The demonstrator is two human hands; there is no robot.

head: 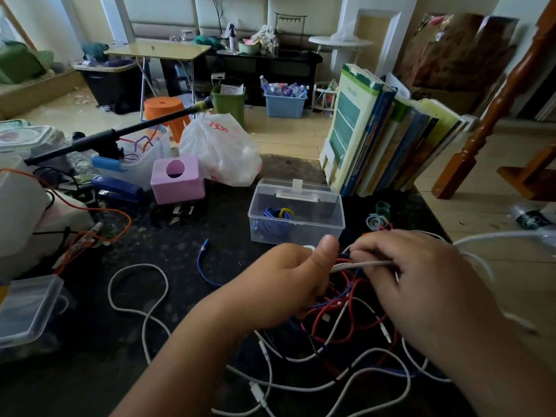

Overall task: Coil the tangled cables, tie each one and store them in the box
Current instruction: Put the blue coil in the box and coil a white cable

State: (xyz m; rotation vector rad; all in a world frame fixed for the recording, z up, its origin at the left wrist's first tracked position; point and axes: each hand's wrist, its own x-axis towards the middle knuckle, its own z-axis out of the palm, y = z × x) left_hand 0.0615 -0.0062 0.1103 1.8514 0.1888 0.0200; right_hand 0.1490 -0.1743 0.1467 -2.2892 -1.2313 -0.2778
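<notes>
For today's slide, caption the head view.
Both hands pull a white cable from the tangle beside the clear box.

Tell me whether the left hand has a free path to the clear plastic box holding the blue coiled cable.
Probably yes: the left hand sits just in front of the clear plastic box, its lid open, nothing between, though it grips a white cable.

Lots of clutter on the dark surface [186,254] — a pink cube-shaped holder [177,183] with a round hole on top, a blue stapler [118,189] just left of it, and a white plastic bag [221,149] behind. A row of books [388,142] leans on the right. Further back on the floor — an orange stool [165,111], a green bin [228,103] and a blue crate of bottles [285,100].
</notes>
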